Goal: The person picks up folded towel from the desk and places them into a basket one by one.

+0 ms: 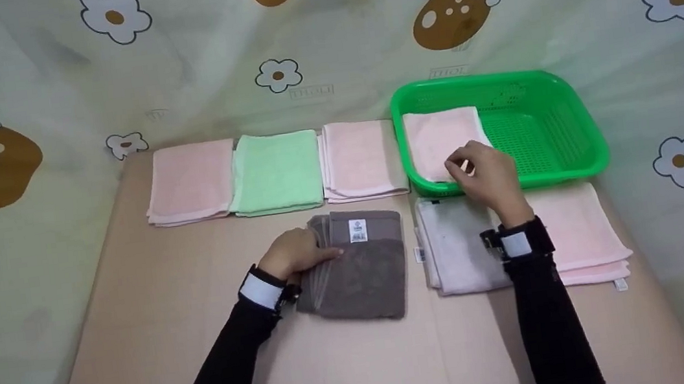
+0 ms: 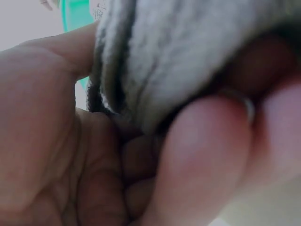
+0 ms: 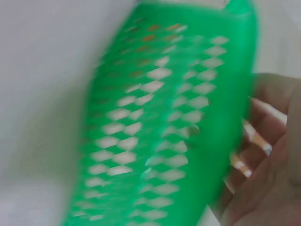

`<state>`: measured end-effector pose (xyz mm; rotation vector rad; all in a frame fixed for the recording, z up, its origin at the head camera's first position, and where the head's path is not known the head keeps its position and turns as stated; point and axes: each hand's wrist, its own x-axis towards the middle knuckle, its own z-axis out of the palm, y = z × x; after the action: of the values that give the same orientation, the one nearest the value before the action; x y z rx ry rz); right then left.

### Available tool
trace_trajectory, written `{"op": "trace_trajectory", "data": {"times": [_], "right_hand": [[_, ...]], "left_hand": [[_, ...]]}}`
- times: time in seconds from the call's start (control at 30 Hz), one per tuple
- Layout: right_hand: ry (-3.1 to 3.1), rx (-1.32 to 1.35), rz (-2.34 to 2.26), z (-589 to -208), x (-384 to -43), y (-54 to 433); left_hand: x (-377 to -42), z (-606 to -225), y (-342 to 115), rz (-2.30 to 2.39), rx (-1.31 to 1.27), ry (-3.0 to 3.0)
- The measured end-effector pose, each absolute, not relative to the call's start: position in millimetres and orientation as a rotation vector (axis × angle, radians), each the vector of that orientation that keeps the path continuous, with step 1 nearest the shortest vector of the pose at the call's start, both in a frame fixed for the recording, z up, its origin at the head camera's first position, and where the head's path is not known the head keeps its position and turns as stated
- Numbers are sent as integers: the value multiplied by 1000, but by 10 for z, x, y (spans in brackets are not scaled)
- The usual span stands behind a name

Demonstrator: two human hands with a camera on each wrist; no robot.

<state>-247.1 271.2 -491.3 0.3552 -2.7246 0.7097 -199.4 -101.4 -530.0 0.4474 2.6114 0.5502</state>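
My left hand (image 1: 297, 253) grips the left edge of a folded grey towel (image 1: 369, 280), thumb on top and fingers beneath. In the left wrist view its folded layers of cloth (image 2: 164, 52) lie between thumb and fingers. A white label (image 1: 358, 230) shows near the towel's top edge. My right hand (image 1: 489, 175) is over the front rim of a green basket (image 1: 569, 125), its fingers loosely bent with nothing visible between them. A folded pink cloth (image 1: 440, 137) lies in the basket's left part, just beyond those fingers. The right wrist view is blurred and shows the perforated basket (image 3: 155, 132) beside the hand.
Along the back lie a folded pink cloth (image 1: 194, 181), a green cloth (image 1: 277, 170) and another pink cloth (image 1: 364, 156). In front of the basket are a light grey cloth (image 1: 457, 249) and pink cloths (image 1: 581, 228), partly behind my right arm. A patterned curtain (image 1: 195, 60) hangs behind the table (image 1: 138, 341).
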Motion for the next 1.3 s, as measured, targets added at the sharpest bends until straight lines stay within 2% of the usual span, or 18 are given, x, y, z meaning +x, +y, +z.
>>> {"op": "trace_trajectory", "data": {"times": [0.2,0.4,0.6,1.3], "right_hand": [[-2704,396,724,-4747,-2229,2273],[-3115,667,705,-4912,-2121,1956],[-3375,832,726,-5117,-2093,1839],[-3371,885,641,-5227,-2109,1698]], "left_hand": [[-2003,-5306,-1023,585,471,2587],[-1991,-5319,-1016,680,419,2538],[-1984,-5322,-985,693,413,2495],[-2082,-5383,-1065,700,629,2457]]}}
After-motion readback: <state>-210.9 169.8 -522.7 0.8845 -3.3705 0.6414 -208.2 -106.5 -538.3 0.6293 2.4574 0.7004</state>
